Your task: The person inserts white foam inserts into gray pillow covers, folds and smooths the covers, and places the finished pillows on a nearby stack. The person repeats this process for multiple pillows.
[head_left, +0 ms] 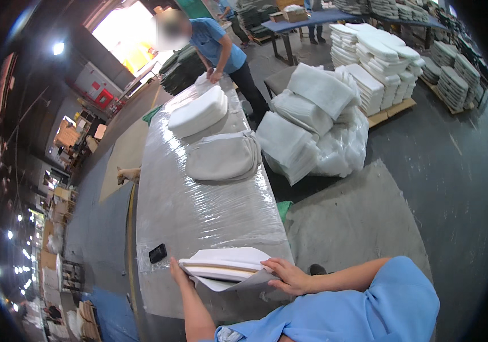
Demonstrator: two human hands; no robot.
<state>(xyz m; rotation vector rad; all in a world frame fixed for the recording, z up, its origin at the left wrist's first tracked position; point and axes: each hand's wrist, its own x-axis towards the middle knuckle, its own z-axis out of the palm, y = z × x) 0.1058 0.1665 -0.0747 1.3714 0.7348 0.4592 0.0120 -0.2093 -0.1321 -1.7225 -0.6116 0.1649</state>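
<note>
White bundle: lower centre of the frame, above the near end of the worktop [169, 211]; from here, the white bundle [224, 271] looks like pale layers inside a folded outer sheet, with a tan line and a dark strip along its gaping near side.
Left hand: the left hand [180, 273] grips the bundle's left end, most of its fingers out of my sight.
Right hand: the right hand [289, 277] has its fingers closed over the right end.
Slipping layers: I'd worry about that open side; tilt the bundle, or let one end go slack, and the inner layers could slide out or crease.
Black device: the small black device [157, 253] sits just beside the left hand, so a careless sweep could knock it toward the edge.
Glossy film: clear film [221, 205] covers much of the worktop; it looks slick, so the grey covers [219, 158] and white pads [198, 113] might skid if bumped.
Wrapped heap: upper centre-right, the plastic-wrapped packs [312, 122] lean unevenly; a knock could topple the upper ones.
Labels and writing: no brand on bundle, covers or pads that I can make out; the red panel [104, 98] at upper left is too small to read.
</note>
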